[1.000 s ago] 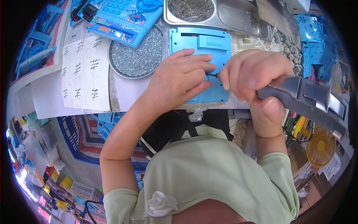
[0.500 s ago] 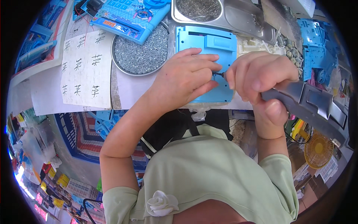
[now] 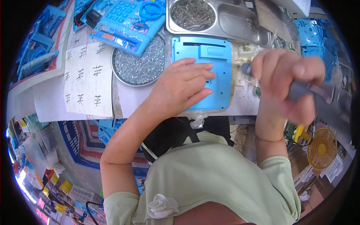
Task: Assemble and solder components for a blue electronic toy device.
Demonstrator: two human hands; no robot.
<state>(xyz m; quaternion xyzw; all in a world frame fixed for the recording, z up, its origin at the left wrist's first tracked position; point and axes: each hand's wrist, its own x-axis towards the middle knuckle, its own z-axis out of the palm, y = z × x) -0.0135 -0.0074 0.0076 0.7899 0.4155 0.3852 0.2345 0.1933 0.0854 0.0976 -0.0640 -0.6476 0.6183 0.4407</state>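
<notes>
A light blue plastic panel [image 3: 220, 86] with a slot and a raised block near its far end lies flat in front of me. My left hand [image 3: 183, 84] rests on its left part, fingers stretched out and apart. My right hand [image 3: 279, 80], smeared by motion, is raised over the right side of the panel, gripped round a grey electric screwdriver [image 3: 299, 91]. The tool's rounded front end [image 3: 246, 69] points left, apart from the panel. Its bit cannot be made out, and its rear end blurs away to the right.
Left of the panel stands a round metal bowl [image 3: 113, 69] of silvery screws, partly under a blue toy box with a keypad [image 3: 125, 32]. A metal tray [image 3: 240, 18] holds small metal pieces behind. White plastic parts [image 3: 243, 52] lie right; blue shells [image 3: 311, 33] are further right.
My right hand has lifted the screwdriver off the panel and moved right. The bit that touched the panel is away from it. My left hand stays on the panel.
</notes>
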